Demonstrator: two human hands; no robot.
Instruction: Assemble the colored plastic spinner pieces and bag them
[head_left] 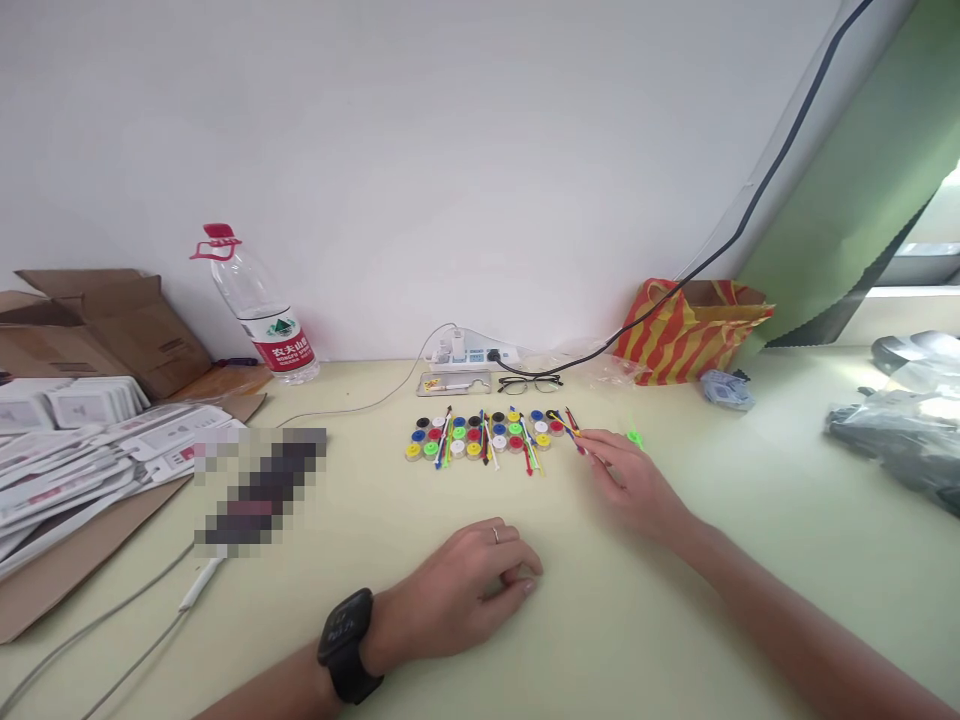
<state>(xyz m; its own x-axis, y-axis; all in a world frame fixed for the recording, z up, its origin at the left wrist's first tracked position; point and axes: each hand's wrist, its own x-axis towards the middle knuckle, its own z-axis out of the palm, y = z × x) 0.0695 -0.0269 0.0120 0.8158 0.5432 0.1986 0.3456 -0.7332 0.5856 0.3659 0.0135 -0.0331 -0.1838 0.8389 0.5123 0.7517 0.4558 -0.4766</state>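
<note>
My right hand (634, 480) reaches to the right end of a group of small coloured parts, with thumb and forefinger pinched on a thin yellow plastic stick (564, 424). Round discs (474, 450) in blue, red, yellow, green, white and black lie in short rows. Between the rows lie bundles of thin coloured sticks (487, 440) with pointed tips. Just behind my right hand is a bright green piece (635, 438). My left hand (469, 590), with a ring and a black watch (349, 640), rests on the table, fingers curled and nothing visible in them.
Behind the discs lie a clear case (454, 384), eyeglasses (530, 382) and a power strip (472, 356). A bottle (259, 310), cardboard box (112, 330) and stacked white packages (90, 460) stand left. A striped bag (686, 330) and plastic-wrapped items (896, 440) are right.
</note>
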